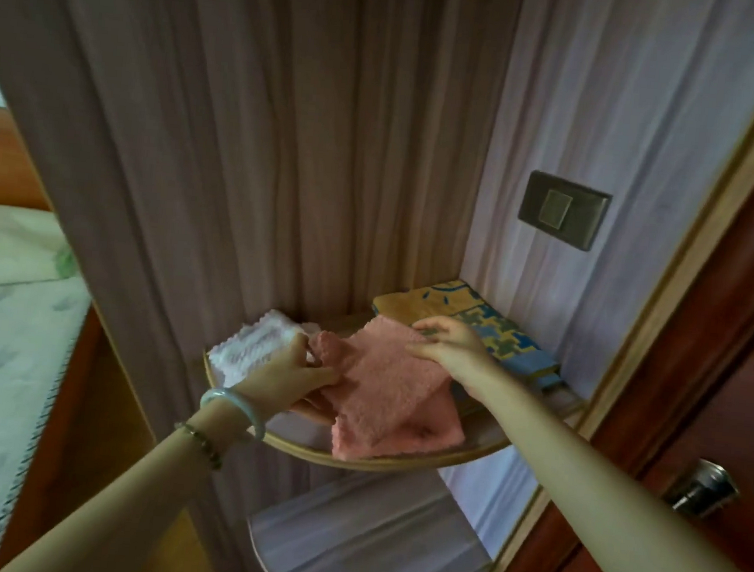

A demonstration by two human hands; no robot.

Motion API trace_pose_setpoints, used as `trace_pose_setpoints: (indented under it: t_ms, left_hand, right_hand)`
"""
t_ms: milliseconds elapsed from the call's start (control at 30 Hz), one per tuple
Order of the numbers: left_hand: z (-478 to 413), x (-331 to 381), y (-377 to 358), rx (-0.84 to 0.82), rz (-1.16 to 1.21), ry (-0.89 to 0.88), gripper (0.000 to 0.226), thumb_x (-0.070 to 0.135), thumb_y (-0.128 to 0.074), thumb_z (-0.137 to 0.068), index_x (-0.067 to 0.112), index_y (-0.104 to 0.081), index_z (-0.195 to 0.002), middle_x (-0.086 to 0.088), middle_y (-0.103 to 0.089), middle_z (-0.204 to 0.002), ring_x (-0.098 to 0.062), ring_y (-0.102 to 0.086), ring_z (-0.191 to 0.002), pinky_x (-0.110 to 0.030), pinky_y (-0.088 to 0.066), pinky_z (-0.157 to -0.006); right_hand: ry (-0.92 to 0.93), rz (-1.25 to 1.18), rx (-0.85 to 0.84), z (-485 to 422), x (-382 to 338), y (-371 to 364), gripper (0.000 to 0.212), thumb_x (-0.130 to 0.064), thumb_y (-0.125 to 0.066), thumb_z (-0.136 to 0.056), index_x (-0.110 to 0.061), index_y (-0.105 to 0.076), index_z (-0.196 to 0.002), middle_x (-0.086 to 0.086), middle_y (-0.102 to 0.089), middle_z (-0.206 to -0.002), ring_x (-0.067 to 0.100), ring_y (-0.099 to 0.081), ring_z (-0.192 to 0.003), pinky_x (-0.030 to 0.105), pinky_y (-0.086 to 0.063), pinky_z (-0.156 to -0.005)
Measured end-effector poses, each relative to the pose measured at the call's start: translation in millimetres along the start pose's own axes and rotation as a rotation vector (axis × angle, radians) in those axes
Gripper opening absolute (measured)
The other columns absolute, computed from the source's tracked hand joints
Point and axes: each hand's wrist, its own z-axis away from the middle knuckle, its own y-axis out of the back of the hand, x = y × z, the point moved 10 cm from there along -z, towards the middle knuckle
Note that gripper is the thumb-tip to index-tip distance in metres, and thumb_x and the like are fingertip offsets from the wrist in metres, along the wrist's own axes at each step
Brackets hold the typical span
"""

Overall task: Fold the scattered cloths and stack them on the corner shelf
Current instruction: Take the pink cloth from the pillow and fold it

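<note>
While I watch the head view, the only one I have, both hands are up at the corner shelf [351, 459] and a pink cloth [384, 391] is going down on it. It sits in the middle of the shelf, folded over on itself, with its near end hanging past the front rim, so it looks placed but not squared off. My left hand [295, 370] has the cloth's left edge, thumb on top and fingers tucked underneath, pinching it. My right hand [447, 342] reaches to the far corner of the cloth, toward the back of the shelf, with fingers loosely bent on the fabric. I cannot tell whether it grips there or only presses. At the left end of the shelf lies a white cloth [254, 343], folded and touching the pink one. At the back right of the shelf lies a yellow and blue patterned cloth [490, 327], also folded flat. So three cloths are on the shelf, side by side with edges overlapping rather than in one pile. By my reckoning the folding is largely done for these three. What is left is to straighten the pink one and gather them into a stack. Whether more cloths wait out of view, I cannot say.
</note>
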Motion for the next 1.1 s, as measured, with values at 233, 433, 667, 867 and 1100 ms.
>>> trace_pose_setpoints:
  t_ms: [233,433,667,867,1100]
  left_hand:
    - [27.5,-22.9,-26.1,0.215,-0.068,0.084,0.048,0.012,-0.076,-0.078,0.0,-0.043,-0.11,-0.02,-0.064,-0.083,-0.019,-0.065,-0.05,-0.033,-0.056,-0.046]
    - [59.8,8.7,3.3,0.65,-0.559,-0.217,0.045,0.042,-0.06,-0.085,0.013,-0.042,-0.114,-0.005,-0.054,-0.113,-0.023,-0.054,-0.104,-0.042,-0.045,-0.092]
    - [23.2,-22.6,-82.2,0.221,-1.28,-0.372,0.056,0.052,-0.012,-0.099,0.02,-0.042,-0.134,-0.013,-0.044,-0.145,-0.04,-0.041,-0.132,-0.059,-0.037,-0.101]
    - [25.7,-27.6,-85.4,0.164,-1.376,-0.406,0.031,0.03,-0.04,-0.09,0.02,-0.046,-0.119,-0.016,-0.054,-0.135,-0.043,-0.053,-0.12,-0.062,-0.049,-0.082]
    - [65.1,0.9,-25.2,0.499,-0.859,-0.285,0.076,0.068,-0.031,-0.088,0.028,-0.016,-0.15,0.006,-0.016,-0.158,-0.015,-0.006,-0.146,-0.045,-0.006,-0.118]
  right_hand:
    - [0.187,0.274,-0.099,-3.4,-1.5,2.6,0.024,-0.012,-0.078,-0.075,-0.007,-0.071,-0.097,0.003,-0.067,-0.087,0.013,-0.059,-0.086,0.011,-0.04,-0.066]
    - [0.526,0.627,0.039,17.8,-32.6,-3.3,0.034,-0.032,-0.06,-0.088,-0.02,-0.065,-0.119,0.006,-0.054,-0.129,0.026,-0.044,-0.125,0.037,-0.028,-0.105]
    - [0.565,1.1,-0.303,41.3,21.2,-61.9,0.056,-0.052,-0.027,-0.098,-0.033,-0.019,-0.149,0.0,-0.006,-0.161,0.019,0.003,-0.148,0.049,0.009,-0.115]
    - [0.491,1.167,-0.376,38.1,23.0,-64.8,0.057,-0.056,-0.02,-0.097,-0.034,-0.014,-0.15,-0.001,-0.002,-0.161,0.02,0.005,-0.147,0.051,0.01,-0.115]
    - [0.719,0.763,-0.136,57.9,-46.5,-37.3,0.061,-0.048,-0.051,-0.091,-0.025,-0.036,-0.145,0.009,-0.01,-0.16,0.028,-0.003,-0.147,0.044,-0.005,-0.117]
